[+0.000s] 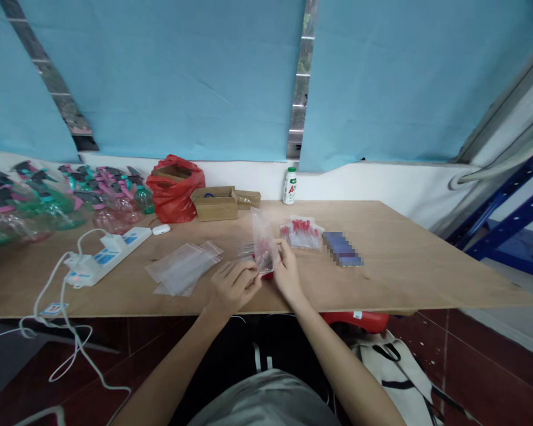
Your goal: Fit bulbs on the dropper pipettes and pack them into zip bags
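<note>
Between my two hands a clear plastic bag (263, 239) stands upright above the front part of the table. The fingers of my left hand (235, 285) pinch its lower left edge. My right hand (288, 271) grips its right side. Something red shows just behind and below the bag, mostly hidden by it and my fingers. Thin metallic pieces (245, 249) lie partly covered behind the bag. Flat empty zip bags (184, 269) are fanned out to the left. Farther back on the right rest filled bags (305, 232) with several red-handled items in them.
A blurred phone (343, 248) lies to the right. A white bottle (289, 186) stands at the wall, with cardboard boxes (215, 204) and a red plastic bag (175, 192) left of it. A power strip (109, 257) with cables and several spray bottles (111, 204) occupy the left side.
</note>
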The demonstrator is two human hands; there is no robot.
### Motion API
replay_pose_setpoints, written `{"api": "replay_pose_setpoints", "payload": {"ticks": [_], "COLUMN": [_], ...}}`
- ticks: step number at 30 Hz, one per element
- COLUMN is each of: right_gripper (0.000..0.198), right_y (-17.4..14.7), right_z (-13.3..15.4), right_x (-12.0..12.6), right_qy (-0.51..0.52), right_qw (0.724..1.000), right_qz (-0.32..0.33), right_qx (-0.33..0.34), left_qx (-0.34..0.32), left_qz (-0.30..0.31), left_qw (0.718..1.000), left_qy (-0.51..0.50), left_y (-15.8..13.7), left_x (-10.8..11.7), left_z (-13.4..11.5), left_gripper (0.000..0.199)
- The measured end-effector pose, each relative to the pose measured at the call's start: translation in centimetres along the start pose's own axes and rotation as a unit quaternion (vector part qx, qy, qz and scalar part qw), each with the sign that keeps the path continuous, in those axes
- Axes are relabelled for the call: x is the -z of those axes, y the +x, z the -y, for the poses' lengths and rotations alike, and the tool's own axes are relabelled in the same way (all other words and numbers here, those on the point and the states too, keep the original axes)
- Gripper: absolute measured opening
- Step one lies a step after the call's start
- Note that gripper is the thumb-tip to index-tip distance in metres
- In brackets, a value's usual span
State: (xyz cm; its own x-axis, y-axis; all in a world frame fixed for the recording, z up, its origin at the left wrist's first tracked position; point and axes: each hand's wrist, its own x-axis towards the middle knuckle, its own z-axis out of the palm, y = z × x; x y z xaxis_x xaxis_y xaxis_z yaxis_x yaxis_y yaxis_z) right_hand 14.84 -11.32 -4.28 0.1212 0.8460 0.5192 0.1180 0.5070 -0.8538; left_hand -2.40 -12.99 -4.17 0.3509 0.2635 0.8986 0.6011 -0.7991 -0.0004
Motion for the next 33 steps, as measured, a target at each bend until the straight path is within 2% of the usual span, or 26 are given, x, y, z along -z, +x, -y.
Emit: {"api": "replay_pose_setpoints", "payload": {"ticks": [2, 4, 5, 7, 9, 10, 12, 14, 17, 20, 23, 26, 29, 33], "right_gripper": [0.027, 0.024, 0.022, 0.020, 0.018, 0.018, 0.015, 0.013, 0.013, 0.009, 0.006, 0.008, 0.011, 0.014], "right_y": [0.0, -0.2, -0.3, -0.5, -0.6, -0.7, -0.8, -0.9, -1.0, -1.0, -1.0, -0.8, -0.5, -0.6], "right_z": [0.3, 0.5, 0.6, 0.8, 0.9, 1.0, 1.0, 1.1, 1.2, 1.1, 0.8, 0.8, 1.1, 1.5], "right_x": [0.1, 0.3, 0.3, 0.4, 0.4, 0.3, 0.1, -0.2, -0.7, -1.1, -1.4, -1.3, -0.8, -0.3], "right_qy": [-0.007, -0.038, -0.058, -0.095, -0.122, -0.132, -0.144, -0.141, -0.110, -0.078, -0.054, -0.048, -0.066, -0.131], "right_qw": [1.000, 0.998, 0.997, 0.993, 0.988, 0.985, 0.981, 0.981, 0.987, 0.993, 0.996, 0.996, 0.994, 0.986], "right_qz": [-0.018, -0.035, -0.037, -0.024, 0.004, 0.019, 0.040, 0.057, 0.081, 0.068, 0.052, 0.064, 0.080, 0.066], "right_qx": [0.010, 0.025, 0.036, 0.063, 0.092, 0.105, 0.122, 0.118, 0.087, 0.057, 0.040, 0.033, 0.038, 0.075], "left_qx": [0.076, 0.172, 0.225, 0.322, 0.392, 0.413, 0.433, 0.451, 0.490, 0.514, 0.513, 0.517, 0.530, 0.546], "left_qz": [0.035, 0.053, 0.048, 0.036, 0.039, 0.043, 0.006, -0.068, -0.147, -0.187, -0.220, -0.250, -0.276, -0.268], "left_qw": [0.995, 0.968, 0.942, 0.864, 0.769, 0.723, 0.636, 0.576, 0.508, 0.470, 0.466, 0.454, 0.421, 0.388], "left_qy": [-0.063, -0.174, -0.245, -0.385, -0.503, -0.552, -0.638, -0.679, -0.692, -0.693, -0.686, -0.681, -0.682, -0.693], "left_y": [0.1, 0.3, 0.4, 0.6, 0.9, 1.1, 1.6, 2.2, 2.8, 3.0, 2.9, 3.0, 3.1, 2.7], "left_x": [-0.2, -0.4, -0.5, -0.6, -0.5, -0.4, -0.1, 0.1, 0.5, 0.7, 0.7, 0.7, 0.7, 0.5], "left_z": [0.2, 0.4, 0.5, 0.6, 0.6, 0.5, 0.4, 0.2, 0.2, 0.2, 0.1, 0.3, 0.7, 1.3], "left_gripper": [0.013, 0.034, 0.048, 0.066, 0.072, 0.075, 0.081, 0.072, 0.049, 0.039, 0.033, 0.027, 0.027, 0.029]}}
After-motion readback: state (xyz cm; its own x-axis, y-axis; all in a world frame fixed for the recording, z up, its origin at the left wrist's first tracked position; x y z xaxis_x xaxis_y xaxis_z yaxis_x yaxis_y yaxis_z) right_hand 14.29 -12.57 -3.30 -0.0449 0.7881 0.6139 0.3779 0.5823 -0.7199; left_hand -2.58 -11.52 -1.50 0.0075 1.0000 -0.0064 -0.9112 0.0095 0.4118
